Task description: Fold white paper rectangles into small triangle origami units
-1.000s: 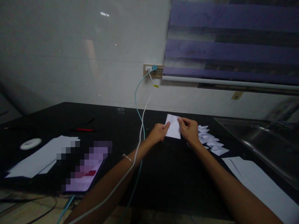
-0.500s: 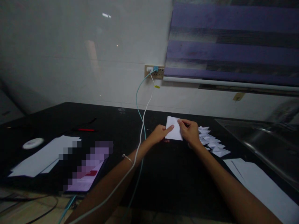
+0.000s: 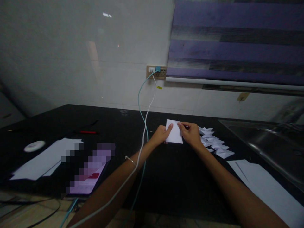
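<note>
A small folded piece of white paper [image 3: 174,133] is held up between both hands above the dark countertop. My left hand [image 3: 161,134] grips its left edge, thumb flat on the near face and the fingers mostly hidden behind. On the other side, my right hand [image 3: 190,133] pinches the upper right edge between thumb and fingers. Just right of that hand lie several folded white paper pieces [image 3: 219,147] with pointed tips, arranged in rows.
White paper sheets [image 3: 263,183] lie at right, beside a metal sink [image 3: 273,139]. At left are more sheets [image 3: 47,158], a round white object [image 3: 34,146], a red pen-like object [image 3: 87,132] and a phone [image 3: 90,180]. A white cable [image 3: 143,139] crosses my left forearm.
Both hands and the folded paper have shifted slightly left. My left thumb now lies higher on the paper, which stays gripped on both sides.
</note>
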`<state>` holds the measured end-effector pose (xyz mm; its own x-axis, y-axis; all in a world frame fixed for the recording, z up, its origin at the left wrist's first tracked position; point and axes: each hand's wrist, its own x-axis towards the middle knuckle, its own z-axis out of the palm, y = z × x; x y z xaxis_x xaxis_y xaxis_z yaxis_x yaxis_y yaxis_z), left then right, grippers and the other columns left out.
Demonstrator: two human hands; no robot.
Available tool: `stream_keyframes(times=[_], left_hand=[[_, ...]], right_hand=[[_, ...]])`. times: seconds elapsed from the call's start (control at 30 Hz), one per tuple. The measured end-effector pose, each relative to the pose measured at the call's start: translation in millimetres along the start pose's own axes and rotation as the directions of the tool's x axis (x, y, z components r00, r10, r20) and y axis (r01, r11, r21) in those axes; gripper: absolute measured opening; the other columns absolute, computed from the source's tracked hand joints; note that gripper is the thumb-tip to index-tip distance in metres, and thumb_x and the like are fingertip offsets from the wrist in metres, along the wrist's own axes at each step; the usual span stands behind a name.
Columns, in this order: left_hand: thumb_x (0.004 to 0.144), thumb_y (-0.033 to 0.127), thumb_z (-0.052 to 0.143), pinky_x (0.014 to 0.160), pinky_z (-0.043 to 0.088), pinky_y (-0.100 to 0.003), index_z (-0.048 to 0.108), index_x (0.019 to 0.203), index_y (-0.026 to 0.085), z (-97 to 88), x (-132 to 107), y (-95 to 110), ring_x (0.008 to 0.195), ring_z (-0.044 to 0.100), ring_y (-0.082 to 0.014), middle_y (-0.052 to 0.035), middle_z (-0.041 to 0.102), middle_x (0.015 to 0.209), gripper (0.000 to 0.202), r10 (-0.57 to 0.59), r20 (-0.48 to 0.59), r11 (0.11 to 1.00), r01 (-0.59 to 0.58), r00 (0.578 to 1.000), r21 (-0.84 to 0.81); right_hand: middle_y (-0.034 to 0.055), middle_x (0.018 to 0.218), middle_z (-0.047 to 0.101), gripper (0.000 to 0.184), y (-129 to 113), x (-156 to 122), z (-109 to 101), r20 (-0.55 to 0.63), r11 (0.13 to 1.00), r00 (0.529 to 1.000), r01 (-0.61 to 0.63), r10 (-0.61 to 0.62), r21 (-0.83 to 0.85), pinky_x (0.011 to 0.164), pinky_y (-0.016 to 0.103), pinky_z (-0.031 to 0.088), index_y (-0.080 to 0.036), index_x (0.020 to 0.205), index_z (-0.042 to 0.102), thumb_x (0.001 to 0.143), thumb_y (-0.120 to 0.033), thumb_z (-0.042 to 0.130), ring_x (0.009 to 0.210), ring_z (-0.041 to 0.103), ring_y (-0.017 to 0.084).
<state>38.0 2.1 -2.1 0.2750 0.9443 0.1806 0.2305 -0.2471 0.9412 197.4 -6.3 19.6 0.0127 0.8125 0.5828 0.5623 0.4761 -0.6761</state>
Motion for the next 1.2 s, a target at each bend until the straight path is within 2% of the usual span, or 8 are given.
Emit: stream_keyframes(times=[0.23,0.33,0.47,0.73,0.87,1.0,1.1,1.2], left_hand=[[0.085,0.071,0.025,0.036,0.040,-0.027,0.053,0.050,0.013,-0.2,0,1,0.035,0.051,-0.0150,-0.0063,0.053,0.043,0.072,-0.119,-0.013,0.992,0.120,0.993,0.047],[0.086,0.068,0.027,0.037,0.039,-0.024,0.053,0.053,0.013,-0.3,0,-1,0.036,0.050,-0.0132,-0.0050,0.052,0.044,0.069,-0.048,0.008,0.997,0.048,0.999,0.053],[0.087,0.063,0.034,0.037,0.036,-0.021,0.057,0.067,0.011,0.1,-1,-4,0.038,0.049,-0.0102,-0.0022,0.054,0.049,0.060,0.092,0.023,0.995,-0.093,0.995,0.040],[0.084,0.071,0.021,0.037,0.034,-0.023,0.050,0.049,0.014,-5.1,-1,-1,0.032,0.045,-0.0113,-0.0019,0.045,0.036,0.073,-0.066,-0.084,0.992,0.075,0.994,0.106],[0.084,0.070,0.025,0.043,0.035,-0.022,0.053,0.053,0.013,-6.2,1,-5,0.041,0.048,-0.0112,-0.0035,0.051,0.044,0.071,0.036,-0.042,0.996,-0.032,0.998,0.084],[0.083,0.066,0.036,0.044,0.031,-0.021,0.055,0.059,0.012,-3.4,4,-10,0.049,0.049,-0.0107,-0.0038,0.056,0.055,0.062,0.161,-0.080,0.979,-0.149,0.984,0.142],[0.085,0.065,0.034,0.043,0.028,-0.021,0.053,0.054,0.012,-2.9,5,-11,0.046,0.047,-0.0105,-0.0033,0.052,0.050,0.064,0.156,-0.099,0.973,-0.135,0.983,0.188],[0.084,0.068,0.031,0.042,0.027,-0.022,0.051,0.048,0.013,-4.5,6,-11,0.043,0.046,-0.0108,-0.0034,0.049,0.045,0.068,0.087,-0.131,0.975,-0.057,0.988,0.217]], right_hand=[[0.0116,0.081,0.073,0.038,-2,0,-1,0.002,1.000,1.000,-0.007,0.007,-0.011,0.058,0.030,0.048,-0.009,0.092,0.074,0.083,-0.039,0.052,0.069,0.066,0.025],[0.0115,0.080,0.073,0.037,0,1,-1,-0.020,0.999,1.000,-0.020,0.020,-0.042,0.058,0.030,0.048,-0.010,0.090,0.074,0.082,-0.039,0.053,0.069,0.066,0.025],[0.0112,0.079,0.073,0.035,2,2,-3,-0.050,0.996,0.998,-0.031,0.027,-0.080,0.058,0.030,0.047,-0.010,0.087,0.075,0.082,-0.038,0.053,0.068,0.066,0.024],[0.0090,0.071,0.072,0.036,-2,1,-2,-0.007,0.996,1.000,0.008,-0.009,-0.093,0.055,0.029,0.045,-0.011,0.082,0.075,0.083,-0.038,0.051,0.063,0.064,0.023],[0.0094,0.075,0.072,0.035,0,0,0,0.004,0.999,1.000,-0.008,0.009,-0.044,0.056,0.029,0.046,-0.011,0.085,0.075,0.082,-0.038,0.052,0.064,0.065,0.023],[0.0086,0.073,0.072,0.033,-1,-2,2,0.028,0.999,0.999,-0.019,0.020,-0.031,0.055,0.029,0.046,-0.012,0.084,0.075,0.080,-0.037,0.053,0.062,0.064,0.022],[0.0075,0.070,0.072,0.034,-3,-2,2,0.033,0.998,0.999,-0.006,0.008,-0.059,0.054,0.029,0.045,-0.012,0.083,0.075,0.081,-0.037,0.053,0.061,0.064,0.022],[0.0068,0.069,0.071,0.034,-4,-2,2,0.036,0.996,0.999,0.002,0.001,-0.085,0.053,0.028,0.044,-0.013,0.081,0.075,0.081,-0.037,0.052,0.059,0.063,0.021]])
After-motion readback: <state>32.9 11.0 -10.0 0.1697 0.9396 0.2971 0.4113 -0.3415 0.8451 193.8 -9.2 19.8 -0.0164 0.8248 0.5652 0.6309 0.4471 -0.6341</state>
